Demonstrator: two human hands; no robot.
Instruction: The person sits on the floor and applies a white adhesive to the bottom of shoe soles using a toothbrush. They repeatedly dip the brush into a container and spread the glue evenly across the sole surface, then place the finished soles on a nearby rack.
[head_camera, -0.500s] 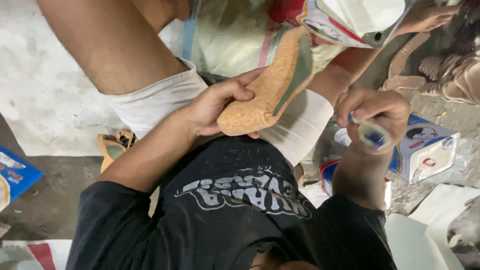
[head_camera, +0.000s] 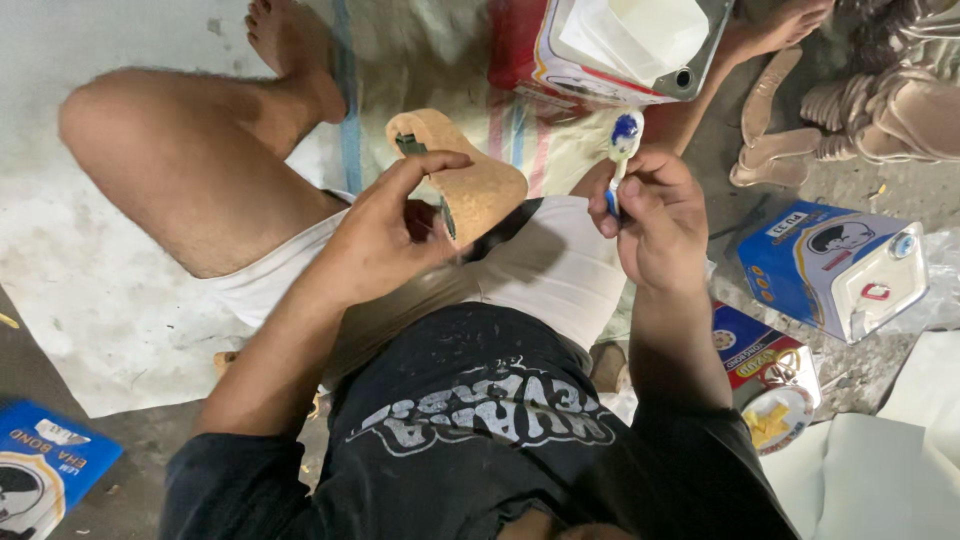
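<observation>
Left hand (head_camera: 385, 235): fingers curled round the edge of a cork shoe sole (head_camera: 470, 180), thumb across its top, holding it tilted above the lap.
Right hand (head_camera: 655, 215): fingers pinched tight on a small brush (head_camera: 620, 150), its blue-white bristle head pointing up.
Sole: tan, grainy, rounded wedge.
Floor (head_camera: 850, 370): blue glue cans (head_camera: 830, 265), rough concrete.

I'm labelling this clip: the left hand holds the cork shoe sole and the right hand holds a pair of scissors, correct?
Not quite. In the head view the right hand holds a small blue-and-white brush, not scissors. The left hand does hold the cork shoe sole.
</observation>
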